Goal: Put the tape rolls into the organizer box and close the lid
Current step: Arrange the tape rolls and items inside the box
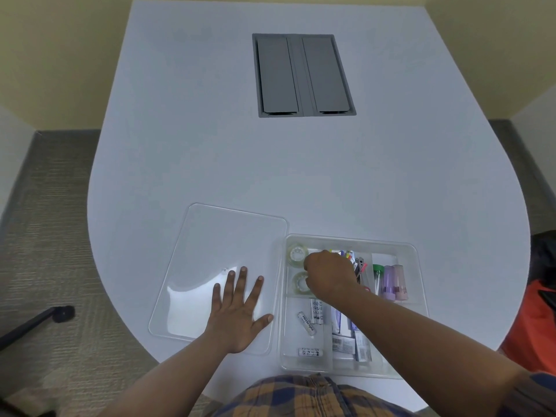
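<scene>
Seen from the head camera, a person in a plaid shirt (301,395) leans over a white surface (270,164) where a clear organizer box (415,257) sits open, its clear lid (210,251) lying flat just to its left, the two edges touching or nearly so. The left hand (237,311) rests palm down on the near right part of the lid, its fingers (242,278) released and spread. The right hand (329,273) reaches into the box's far left area, knuckles up and fingers curled downward; what they grasp, if anything, cannot be told. Two tape rolls lie in the far left compartment: the farther tape roll (297,254) sits clear of the hand, and the nearer tape roll (299,283) is partly hidden beneath it. The near left compartment holds loose batteries (316,311), with small packets (349,346) to their right. A green-capped tube (378,276) and pale purple and pink containers (394,284) stand in the far right compartment. Farther across the surface lies a grey recessed panel (304,75).
</scene>
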Demonstrator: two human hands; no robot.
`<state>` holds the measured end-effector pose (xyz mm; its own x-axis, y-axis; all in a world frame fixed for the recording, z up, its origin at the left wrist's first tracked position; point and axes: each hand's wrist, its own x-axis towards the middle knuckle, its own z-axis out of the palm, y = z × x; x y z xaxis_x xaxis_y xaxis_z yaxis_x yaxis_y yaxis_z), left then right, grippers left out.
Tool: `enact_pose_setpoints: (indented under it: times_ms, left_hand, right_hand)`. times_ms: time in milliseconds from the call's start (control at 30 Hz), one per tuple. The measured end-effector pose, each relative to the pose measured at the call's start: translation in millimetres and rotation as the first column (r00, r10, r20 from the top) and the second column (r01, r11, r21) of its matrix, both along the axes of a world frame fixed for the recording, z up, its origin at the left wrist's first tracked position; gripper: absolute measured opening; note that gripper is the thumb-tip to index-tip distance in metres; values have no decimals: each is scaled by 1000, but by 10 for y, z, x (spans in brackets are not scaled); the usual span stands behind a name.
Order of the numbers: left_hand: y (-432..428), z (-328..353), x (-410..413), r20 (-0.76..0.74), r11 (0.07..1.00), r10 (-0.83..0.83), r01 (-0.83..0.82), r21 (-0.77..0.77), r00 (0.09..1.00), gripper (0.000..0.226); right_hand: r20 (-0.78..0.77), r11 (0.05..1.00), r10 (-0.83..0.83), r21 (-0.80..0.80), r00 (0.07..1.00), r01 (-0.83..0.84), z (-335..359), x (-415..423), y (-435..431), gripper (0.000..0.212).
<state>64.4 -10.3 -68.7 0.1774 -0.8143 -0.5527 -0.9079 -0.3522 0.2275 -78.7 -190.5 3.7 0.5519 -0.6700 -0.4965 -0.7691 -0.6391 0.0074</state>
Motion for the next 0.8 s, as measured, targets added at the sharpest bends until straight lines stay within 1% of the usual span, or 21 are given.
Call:
enact_pose_setpoints:
  times_ms: [167,367,467,533,667,767,800]
  left_hand:
    - [4,-8,-2,7,1000,-3,3,1,1000,79]
    - [4,-16,-1,16,1000,-3,3,2,1000,79]
    - [3,-15,2,15,1000,-2,2,0,1000,80]
    - [4,-12,3,14,1000,-5,5,0,1000,80]
    - [3,-6,-3,9,1000,-2,2,-7,1000,80]
    - [1,0,-3,2,1000,-5,5,-5,1000,79]
    - [1,3,-1,2,1000,-6,6,-3,1000,79]
  right_hand:
    - [-30,999,30,-31,999,-31,-15,27,65,13]
    - [-100,996,77,-46,992,-82,15,103,111,23]
    - [-108,994,79,-60,991,-86,14,108,94,23]
    - [-100,994,82,-66,992,-89,8,100,72,20]
    - [-41,998,35,-43,999,-36,59,113,22,16]
    - [5,997,15,-71,1000,-14,142,128,-74,21]
    - [22,998,13,-59,1000,-11,162,134,-105,25]
